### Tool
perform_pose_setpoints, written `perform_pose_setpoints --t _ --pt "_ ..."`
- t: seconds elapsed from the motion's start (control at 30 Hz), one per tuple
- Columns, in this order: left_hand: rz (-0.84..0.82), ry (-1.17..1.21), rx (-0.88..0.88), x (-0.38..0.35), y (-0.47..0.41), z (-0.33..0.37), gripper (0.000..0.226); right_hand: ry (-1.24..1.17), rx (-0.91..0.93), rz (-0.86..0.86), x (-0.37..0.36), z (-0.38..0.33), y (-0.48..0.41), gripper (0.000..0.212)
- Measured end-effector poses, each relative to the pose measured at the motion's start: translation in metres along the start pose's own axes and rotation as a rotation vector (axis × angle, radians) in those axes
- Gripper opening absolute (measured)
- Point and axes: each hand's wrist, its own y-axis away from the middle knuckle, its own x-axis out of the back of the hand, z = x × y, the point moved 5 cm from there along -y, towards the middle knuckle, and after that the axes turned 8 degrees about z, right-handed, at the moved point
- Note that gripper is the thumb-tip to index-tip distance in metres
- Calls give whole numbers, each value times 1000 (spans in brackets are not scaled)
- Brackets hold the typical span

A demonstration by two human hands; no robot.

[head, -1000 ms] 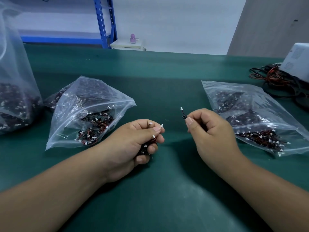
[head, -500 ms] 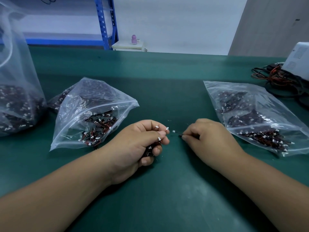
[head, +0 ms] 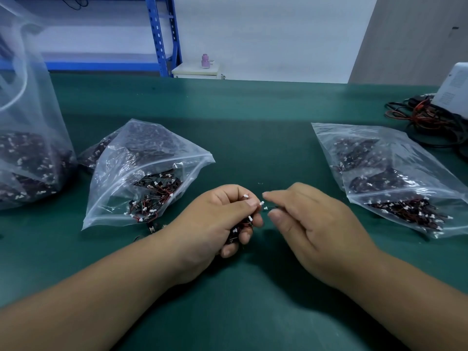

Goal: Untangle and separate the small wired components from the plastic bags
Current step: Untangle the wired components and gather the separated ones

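While gripping a tangled clump of wired components (head: 240,225) in the curled fingers of the left hand (head: 212,224), thumb pressed on top, holding both hands close together low over the green mat (head: 253,122). Pinching a single wired component (head: 269,208) between thumb and forefinger of the right hand (head: 316,229), with its white plug end towards the left thumb and just beside the clump; cannot tell whether touching it. Just left of the left hand, lying on the mat: a clear zip bag (head: 141,173) with red-and-black wired parts heaped in its near end, plus a few loose pieces (head: 152,228) at its near edge. Further left, standing upright at the frame edge: a larger clear bag (head: 30,148), dark parts filling its bottom. Right of the right hand, lying flat and apart from it: another zip bag (head: 395,178) of the same parts. Beyond that, at far right: a tangle of cables (head: 420,117) beside a white device (head: 453,89). Behind the table: a blue shelf upright (head: 162,34) and a small pink bottle (head: 205,60) on a pale cabinet
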Motion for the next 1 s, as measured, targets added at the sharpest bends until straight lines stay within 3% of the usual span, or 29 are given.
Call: perform_pose_setpoints --t 0.2,0.4,0.9,1.0 --pt "-33 -143 -74 -4 3 0 26 -27 48 62 1 -6 2 18" --pt "-26 -182 -101 -5 5 1 21 -99 57 73 1 -5 3 17" --pt "25 45 40 3 0 0 17 -155 -17 296 15 6 -1 16" --pt "58 109 79 5 -1 0 16 -136 -43 267 12 14 -3 12"
